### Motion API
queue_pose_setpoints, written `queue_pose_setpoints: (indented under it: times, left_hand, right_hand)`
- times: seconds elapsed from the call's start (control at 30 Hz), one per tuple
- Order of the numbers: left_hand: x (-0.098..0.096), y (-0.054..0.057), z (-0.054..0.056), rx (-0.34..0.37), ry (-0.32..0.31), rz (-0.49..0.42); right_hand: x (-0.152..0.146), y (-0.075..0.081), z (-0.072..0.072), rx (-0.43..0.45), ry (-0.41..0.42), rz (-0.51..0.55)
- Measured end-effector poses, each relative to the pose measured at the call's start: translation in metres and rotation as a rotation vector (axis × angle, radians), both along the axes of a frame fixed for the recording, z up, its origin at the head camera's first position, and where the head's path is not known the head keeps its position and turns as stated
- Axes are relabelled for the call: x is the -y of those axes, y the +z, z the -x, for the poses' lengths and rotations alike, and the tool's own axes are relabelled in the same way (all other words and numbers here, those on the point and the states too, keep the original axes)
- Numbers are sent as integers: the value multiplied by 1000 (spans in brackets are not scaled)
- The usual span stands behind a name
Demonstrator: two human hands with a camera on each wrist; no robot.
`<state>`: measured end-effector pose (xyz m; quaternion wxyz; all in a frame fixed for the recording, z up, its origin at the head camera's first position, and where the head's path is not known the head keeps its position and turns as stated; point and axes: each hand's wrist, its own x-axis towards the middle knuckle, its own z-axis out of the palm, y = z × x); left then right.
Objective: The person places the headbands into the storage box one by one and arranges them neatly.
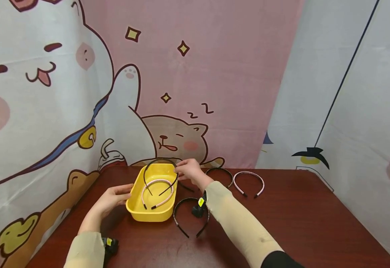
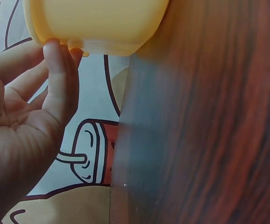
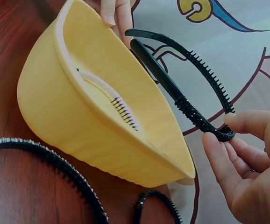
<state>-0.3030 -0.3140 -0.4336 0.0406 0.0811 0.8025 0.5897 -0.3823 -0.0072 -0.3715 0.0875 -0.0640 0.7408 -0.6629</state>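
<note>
My right hand point(image 1: 190, 172) pinches a black toothed headband point(image 3: 200, 116) by its side, between thumb and fingers. Sparkly black beads cover part of that headband, which is held above the yellow plastic basin point(image 1: 150, 216). Inside the basin lies a pink headband point(image 1: 163, 181) with dark teeth. At the basin's left rim, my left hand point(image 1: 112, 199) grips the edge; the left wrist view has its fingers point(image 2: 55, 58) against the yellow wall.
On the brown table point(image 1: 281, 227), a black headband point(image 1: 181, 223) lies in front of my right wrist. Farther back are another dark headband point(image 1: 226, 171) and a pink one point(image 1: 261, 182). A cartoon-printed cloth point(image 1: 228, 93) hangs behind the table.
</note>
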Motion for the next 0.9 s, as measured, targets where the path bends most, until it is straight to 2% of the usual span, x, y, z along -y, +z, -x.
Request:
queue_pose_setpoints:
  times: [0.57, 0.9]
  left_hand:
    - [1, 0, -1, -1, -9, -33]
    - [-1, 1, -1, -3, -4, -30]
  right_hand:
    - [23, -3, -6, 0, -29, -2]
    - [29, -9, -9, 18, -55, 37]
